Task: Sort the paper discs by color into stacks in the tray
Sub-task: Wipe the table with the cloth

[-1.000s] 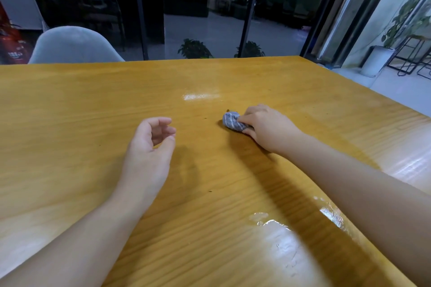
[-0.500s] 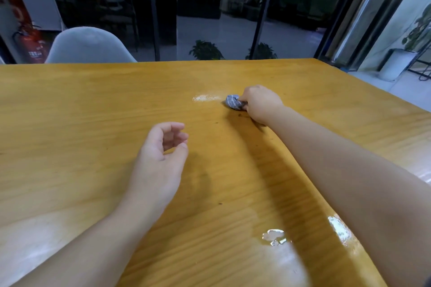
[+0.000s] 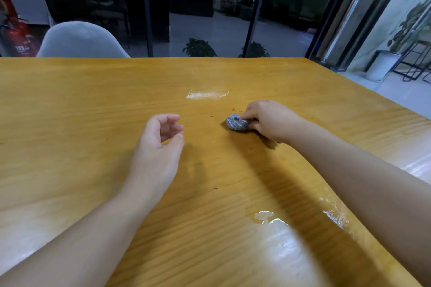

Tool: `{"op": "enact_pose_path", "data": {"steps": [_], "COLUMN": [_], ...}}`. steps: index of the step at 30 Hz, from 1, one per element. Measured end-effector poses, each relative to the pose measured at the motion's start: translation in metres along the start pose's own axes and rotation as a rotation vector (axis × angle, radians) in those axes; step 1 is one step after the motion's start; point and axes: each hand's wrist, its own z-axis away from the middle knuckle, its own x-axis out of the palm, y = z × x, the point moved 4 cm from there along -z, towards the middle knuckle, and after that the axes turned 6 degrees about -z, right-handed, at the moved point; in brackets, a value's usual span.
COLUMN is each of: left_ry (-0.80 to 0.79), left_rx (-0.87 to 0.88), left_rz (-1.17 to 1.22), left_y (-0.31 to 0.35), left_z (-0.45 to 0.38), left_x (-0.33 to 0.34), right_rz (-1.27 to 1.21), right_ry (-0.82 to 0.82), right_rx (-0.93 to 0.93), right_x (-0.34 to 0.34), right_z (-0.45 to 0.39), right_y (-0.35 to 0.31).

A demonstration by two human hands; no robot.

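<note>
Gripping a small wad of grey-blue cloth (image 3: 236, 123), the right hand (image 3: 270, 121) rested on a yellow wooden table (image 3: 70, 105), right of centre. Its fingers were curled round the near end of the wad, the thumb lay over the top, and the far end stuck out to the left against the wood. The left hand (image 3: 158, 147) lay a little apart from the cloth, to its left, with the palm turned inward. Its fingers were loosely curled, the thumb stood clear of them, and it held nothing; whether its edge touched the table could not be told. Both bare forearms reached in from the near edge. Neither paper discs nor a tray appeared anywhere in view, so their place could not be told. A pale wet streak (image 3: 206, 94) glistened on the wood beyond the right hand, and more wet patches (image 3: 270, 218) shone near the right forearm. A few dark specks lay close to the cloth. Behind the far edge stood a grey chair (image 3: 79, 41) before dark glass panels, with potted plants (image 3: 199, 48) beyond them.
</note>
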Motion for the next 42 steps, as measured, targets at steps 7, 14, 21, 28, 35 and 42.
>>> {"op": "enact_pose_path", "data": {"steps": [7, 14, 21, 28, 35, 42], "left_ry": [-0.004, 0.012, 0.001, 0.010, 0.016, 0.010], "left_rx": [0.007, -0.007, -0.005, -0.013, -0.022, -0.014], "left_rz": [-0.002, -0.002, -0.020, -0.025, -0.024, -0.030], "left_y": [-0.002, -0.001, 0.002, 0.001, 0.002, 0.002], "left_z": [-0.002, -0.003, -0.001, 0.000, -0.001, 0.001], "left_x": [0.002, -0.002, 0.002, 0.000, -0.001, 0.002], "right_rz": [-0.021, 0.002, -0.016, 0.011, -0.005, -0.015], "right_ry": [0.037, 0.035, 0.049, 0.063, 0.011, -0.103], "right_rx": [0.077, 0.149, -0.004, 0.103, 0.116, 0.131], "right_x": [-0.001, 0.000, 0.005, 0.002, 0.000, -0.009], "right_z": [-0.074, -0.061, 0.008, -0.061, -0.062, -0.027], "right_y": [0.002, 0.033, 0.014, 0.015, 0.012, 0.015]}}
